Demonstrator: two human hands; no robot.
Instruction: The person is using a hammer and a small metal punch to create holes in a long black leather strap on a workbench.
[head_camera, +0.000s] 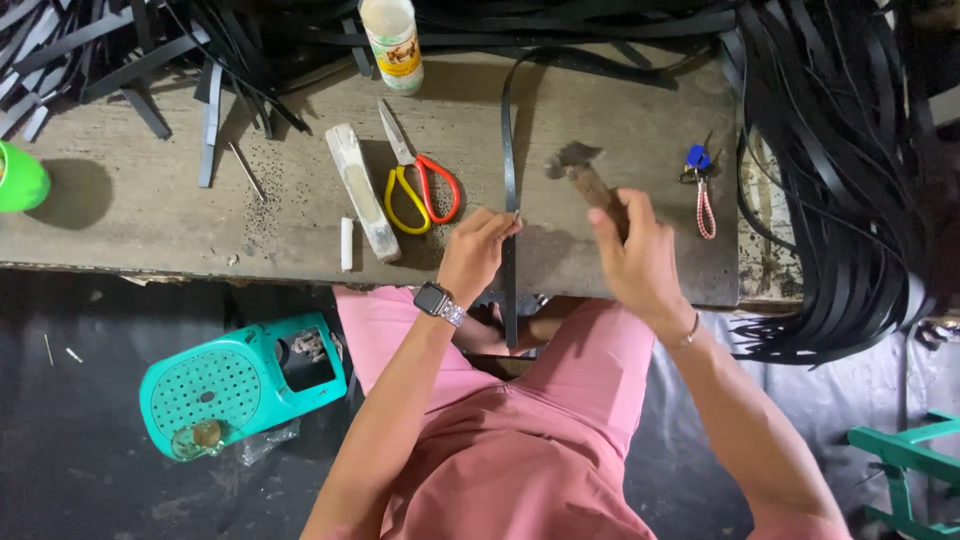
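Black strap (511, 140): narrow, flat, dark; runs from the far edge of the wooden bench (130, 215) toward the person and hangs over the near edge between the knees. Left hand (476, 252) pins it to the bench, fingertips curled and pressed on it, close to the near edge. Right hand (636, 262), just right of the strap, is closed around the wooden handle of a hammer (585, 175); its metal head is blurred, near the strap.

Left of the strap: scissors (420, 180) with one yellow and one red loop, then a pale block (362, 190). Right of it, bare bench up to a key ring (699, 180) near the right edge.

Teal perforated basket (235, 385) on the floor, left of the strap; small metal pieces inside. A bottle (392, 42) stands at the far edge, contents indiscernible.
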